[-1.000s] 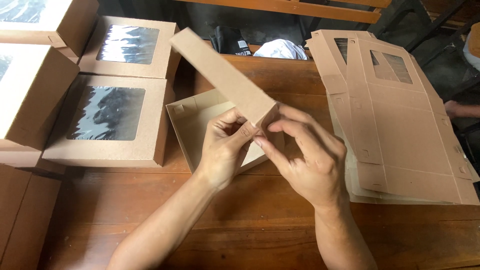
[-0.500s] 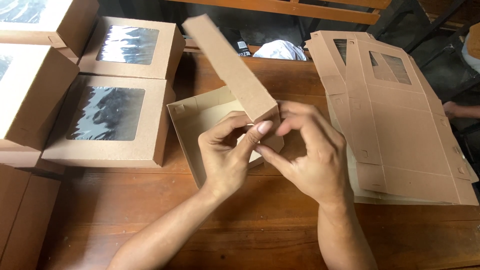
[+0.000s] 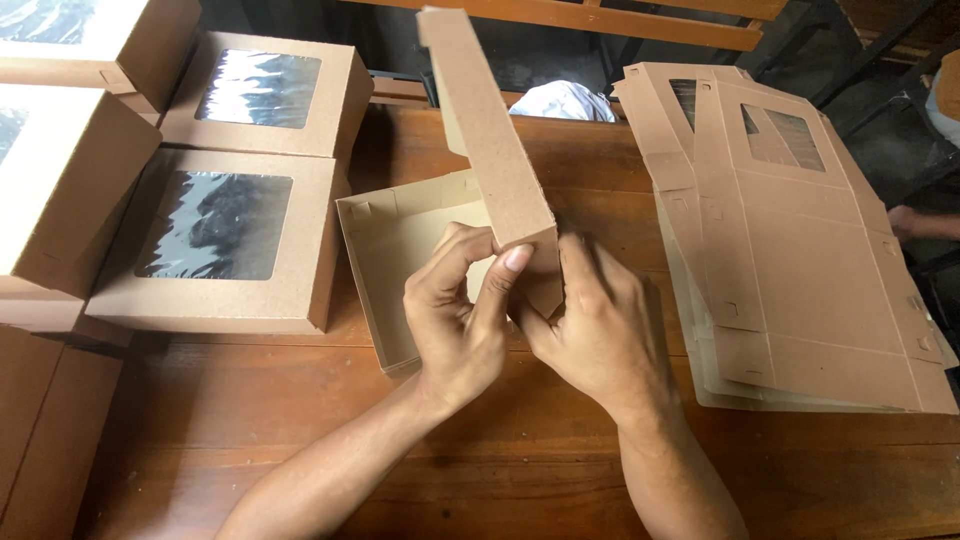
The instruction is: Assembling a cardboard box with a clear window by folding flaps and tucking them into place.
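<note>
A half-folded brown cardboard box (image 3: 400, 235) lies open on the wooden table (image 3: 300, 420), its pale inside facing up. Its lid panel (image 3: 490, 140) stands nearly upright at the box's right side. My left hand (image 3: 462, 315) pinches the near corner of that panel with thumb and forefinger. My right hand (image 3: 600, 330) grips the same corner from the right, its fingers curled around the cardboard's lower edge. The corner flap itself is hidden behind my fingers.
Several finished window boxes (image 3: 225, 235) with clear film tops are stacked at the left and back left. A pile of flat, unfolded box blanks (image 3: 800, 250) lies at the right. A white bundle (image 3: 565, 100) sits behind the table. Another person's arm (image 3: 925, 222) shows at the far right.
The lid panel has swung up from a low slant to nearly upright. Both hands have stayed at its near corner, closing tighter around it.
</note>
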